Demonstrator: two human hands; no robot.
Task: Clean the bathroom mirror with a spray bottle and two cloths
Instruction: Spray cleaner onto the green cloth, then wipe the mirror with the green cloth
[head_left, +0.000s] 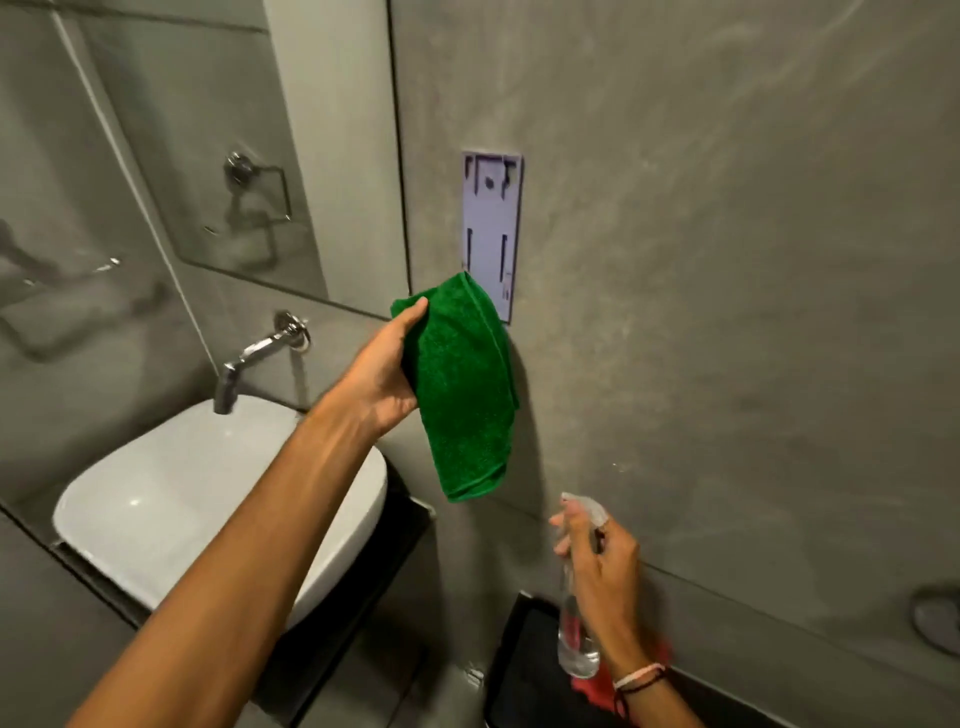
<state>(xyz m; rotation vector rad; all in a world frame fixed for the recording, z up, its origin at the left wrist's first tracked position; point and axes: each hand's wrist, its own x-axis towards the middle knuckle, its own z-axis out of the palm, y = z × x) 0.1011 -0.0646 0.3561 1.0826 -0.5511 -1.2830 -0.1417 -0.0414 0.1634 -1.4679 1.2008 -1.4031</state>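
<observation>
My left hand (382, 371) grips a folded green cloth (465, 395), held up in front of the grey wall to the right of the mirror (171, 156). The cloth hangs down from my fingers, its top edge near a pale wall bracket. My right hand (605, 574) is low at the right, closed around a clear spray bottle (576, 618) with a pale trigger head; the nozzle points left. A red cloth (602, 686) shows beneath my right wrist, mostly hidden by the hand and the bottle.
A white basin (171, 499) sits at lower left under a chrome tap (254, 358). A lilac wall bracket (493, 228) is fixed right of the mirror's edge. A dark ledge (524, 670) lies below my right hand. A round metal fitting (937, 616) is at the far right.
</observation>
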